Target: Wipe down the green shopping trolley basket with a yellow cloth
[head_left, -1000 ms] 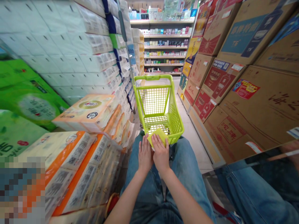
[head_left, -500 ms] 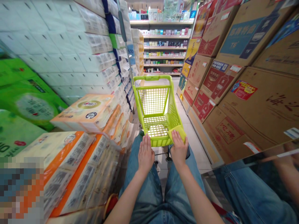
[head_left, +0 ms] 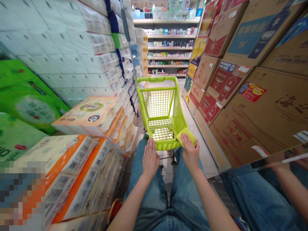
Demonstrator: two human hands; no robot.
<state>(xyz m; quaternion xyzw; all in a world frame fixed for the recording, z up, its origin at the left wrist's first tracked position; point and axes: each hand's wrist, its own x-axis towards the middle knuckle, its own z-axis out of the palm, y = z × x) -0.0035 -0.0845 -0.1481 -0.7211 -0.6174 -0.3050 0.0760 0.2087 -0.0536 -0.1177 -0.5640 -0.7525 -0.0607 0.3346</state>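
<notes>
A lime-green plastic shopping basket cart [head_left: 157, 146] with grid walls stands in front of my knees; no goods show in it. My left hand [head_left: 150, 158] lies with its fingers stretched out flat against the near left corner of its rim. At the near right corner, my right hand [head_left: 190, 150] presses a yellow cloth [head_left: 187, 134] onto the rim, fingers bent over it. Part of that cloth is hidden under the fingers. A thin grey pole with a dark grip [head_left: 125, 25] rises beside the cart's far left corner.
Stacked tissue packs [head_left: 89, 112] crowd the left side. Cardboard cartons [head_left: 271, 106] are piled along the right. Shelves of small goods [head_left: 168, 35] stand at the aisle's far end. Jeans and a forearm [head_left: 286, 179], seemingly a reflection, show at lower right.
My right hand has slid with the yellow cloth a little to the right and outward along the rim. My left hand and the cart have hardly moved.
</notes>
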